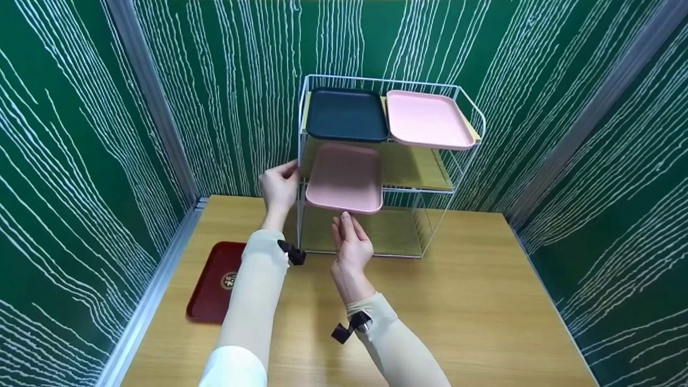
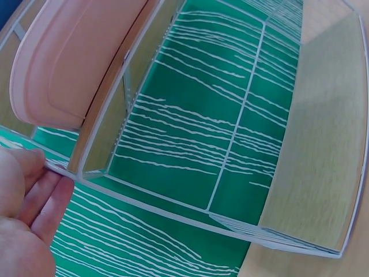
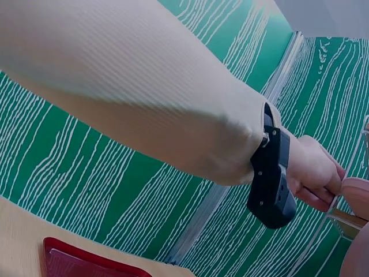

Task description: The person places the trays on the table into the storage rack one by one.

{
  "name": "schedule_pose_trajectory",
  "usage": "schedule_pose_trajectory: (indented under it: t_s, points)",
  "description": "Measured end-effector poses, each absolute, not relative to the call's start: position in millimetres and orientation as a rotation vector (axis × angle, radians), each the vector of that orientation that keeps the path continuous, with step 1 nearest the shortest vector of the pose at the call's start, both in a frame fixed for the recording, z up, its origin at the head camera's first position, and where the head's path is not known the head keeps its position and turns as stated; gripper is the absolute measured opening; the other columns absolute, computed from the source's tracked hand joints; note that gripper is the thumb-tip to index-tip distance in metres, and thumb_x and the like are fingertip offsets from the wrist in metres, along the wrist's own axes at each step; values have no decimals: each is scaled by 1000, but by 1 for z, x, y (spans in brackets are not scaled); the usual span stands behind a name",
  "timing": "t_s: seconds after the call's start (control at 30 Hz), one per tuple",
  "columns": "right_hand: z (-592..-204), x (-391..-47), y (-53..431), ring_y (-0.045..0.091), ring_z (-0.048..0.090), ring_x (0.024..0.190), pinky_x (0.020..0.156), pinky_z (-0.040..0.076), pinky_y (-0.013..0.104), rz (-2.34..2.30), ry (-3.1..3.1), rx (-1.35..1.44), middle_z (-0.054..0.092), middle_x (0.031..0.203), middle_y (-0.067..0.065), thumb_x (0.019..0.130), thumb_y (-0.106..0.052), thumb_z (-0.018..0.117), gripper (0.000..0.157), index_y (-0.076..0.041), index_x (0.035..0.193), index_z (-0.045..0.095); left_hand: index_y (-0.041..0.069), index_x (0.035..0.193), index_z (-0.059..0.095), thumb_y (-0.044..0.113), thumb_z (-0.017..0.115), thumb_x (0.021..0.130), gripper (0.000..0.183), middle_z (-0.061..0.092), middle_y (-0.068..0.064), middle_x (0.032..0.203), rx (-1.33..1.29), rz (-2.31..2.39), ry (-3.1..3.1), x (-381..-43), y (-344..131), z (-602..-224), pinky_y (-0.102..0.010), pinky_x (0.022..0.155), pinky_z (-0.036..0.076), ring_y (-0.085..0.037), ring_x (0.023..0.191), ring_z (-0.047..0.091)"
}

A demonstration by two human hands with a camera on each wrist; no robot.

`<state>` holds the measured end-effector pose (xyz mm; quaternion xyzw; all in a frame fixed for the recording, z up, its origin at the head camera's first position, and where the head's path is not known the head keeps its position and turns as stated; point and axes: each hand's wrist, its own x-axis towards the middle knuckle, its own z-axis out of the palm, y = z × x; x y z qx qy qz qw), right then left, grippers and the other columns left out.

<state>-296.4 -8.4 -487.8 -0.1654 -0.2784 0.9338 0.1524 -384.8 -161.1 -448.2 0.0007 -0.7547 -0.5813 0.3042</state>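
Note:
A white wire rack (image 1: pixel 301 215) with wooden shelves stands on the table. My left hand (image 1: pixel 280 185) grips its left side wire around middle-shelf height, with the fingers curled at the wire in the left wrist view. A pink tray (image 1: pixel 345 177) lies at the left of the middle shelf, its near part sticking out past the shelf's front edge. My right hand (image 1: pixel 352 242) pinches the middle of that tray's near rim, thumb uppermost and fingers curled beneath. In the left wrist view the same pink tray (image 2: pixel 69 57) appears beside the shelf edge.
On the top shelf sit a dark navy tray (image 1: pixel 346 114) and a second, lighter pink tray (image 1: pixel 430 119), side by side. A dark red tray (image 1: pixel 212 285) with a round emblem lies on the table (image 1: pixel 484 301) at the left, partly behind my left forearm. Green white-streaked walls enclose the table.

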Motion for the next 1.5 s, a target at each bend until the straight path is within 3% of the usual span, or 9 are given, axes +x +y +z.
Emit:
schedule_pose_trajectory:
  t_s: [0.33,0.77,0.97,1.2,1.5]
  points:
    - [-477,-306,-5,15,76,67,65,63,24,2711,-799,-473,77,77,11,98,2,75,15,-3,84,78,4,119,82,5,72,100,21,79,-12,115,5,-1485,-1990,-388,-161,-445,-41,89,62,-24,103,77]
    - [-470,-335,-2,15,75,64,63,63,26,2692,-850,-500,76,76,11,94,5,78,2,6,93,79,3,120,81,7,72,102,21,80,-13,115,-13,-1517,-1985,-387,-161,-447,-40,90,63,-23,101,77]
    - [-470,-345,1,15,75,64,65,63,27,2668,-910,-490,76,74,11,95,4,77,6,3,89,78,5,121,81,7,71,102,21,79,-11,117,9,-1528,-1998,-387,-162,-447,-37,91,62,-22,104,76]
    - [-470,-353,8,16,75,66,70,65,30,2654,-989,-489,76,78,12,94,1,80,7,7,98,79,5,124,80,9,72,103,22,79,-11,118,15,-1554,-2007,-385,-162,-447,-37,93,62,-21,105,76]
    - [-474,-361,16,15,75,68,75,65,33,2663,-1069,-459,76,78,11,95,-4,81,9,5,97,78,6,125,80,10,71,104,23,79,-11,119,13,-1561,-2019,-383,-162,-446,-37,93,62,-22,106,76]
